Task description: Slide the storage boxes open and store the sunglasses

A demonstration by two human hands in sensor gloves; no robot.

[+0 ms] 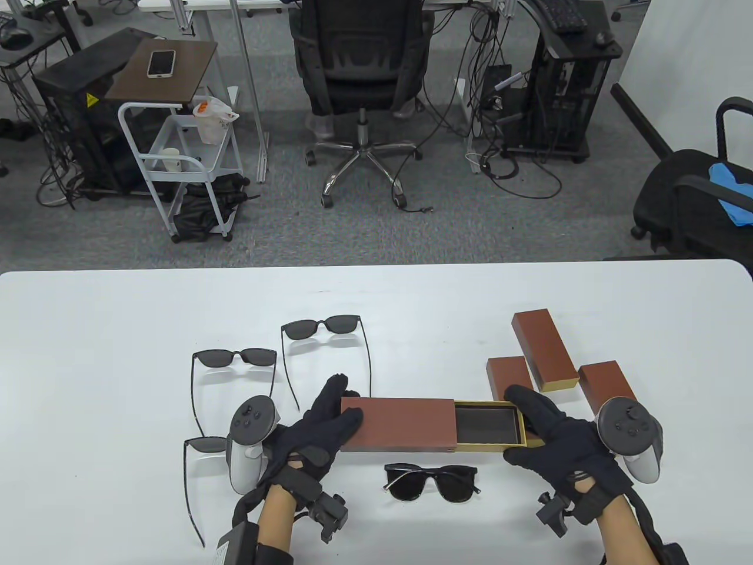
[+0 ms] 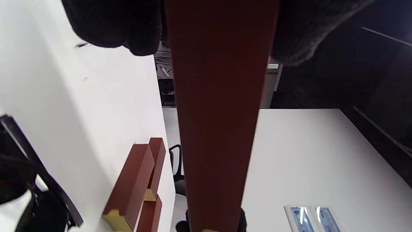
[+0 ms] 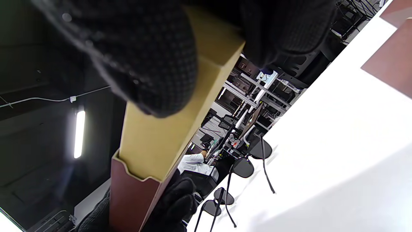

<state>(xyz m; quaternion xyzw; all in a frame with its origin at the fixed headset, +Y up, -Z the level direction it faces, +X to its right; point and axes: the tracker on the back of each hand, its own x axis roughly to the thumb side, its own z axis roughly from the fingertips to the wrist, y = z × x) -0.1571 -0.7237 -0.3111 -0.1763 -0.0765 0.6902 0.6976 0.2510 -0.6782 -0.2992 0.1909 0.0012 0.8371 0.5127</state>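
Note:
A long storage box is held just above the table's near middle. My left hand [image 1: 329, 421] grips the left end of its reddish-brown sleeve [image 1: 400, 424] [image 2: 222, 112]. My right hand [image 1: 538, 426] grips the gold inner tray [image 1: 491, 426] [image 3: 167, 129], which sticks out partly to the right with its dark inside showing. Folded black sunglasses [image 1: 432, 481] lie just in front of the box. Two more pairs [image 1: 235, 360] [image 1: 323, 329] stand with their arms unfolded behind my left hand, and a third pair [image 1: 203, 447] lies half hidden under my left wrist.
Three more reddish-brown boxes [image 1: 544, 350] [image 1: 509, 376] [image 1: 606, 385] lie in a cluster behind my right hand, also seen in the left wrist view [image 2: 135, 187]. Beyond the white table's far edge [image 1: 376, 268] stand office chairs and a cart.

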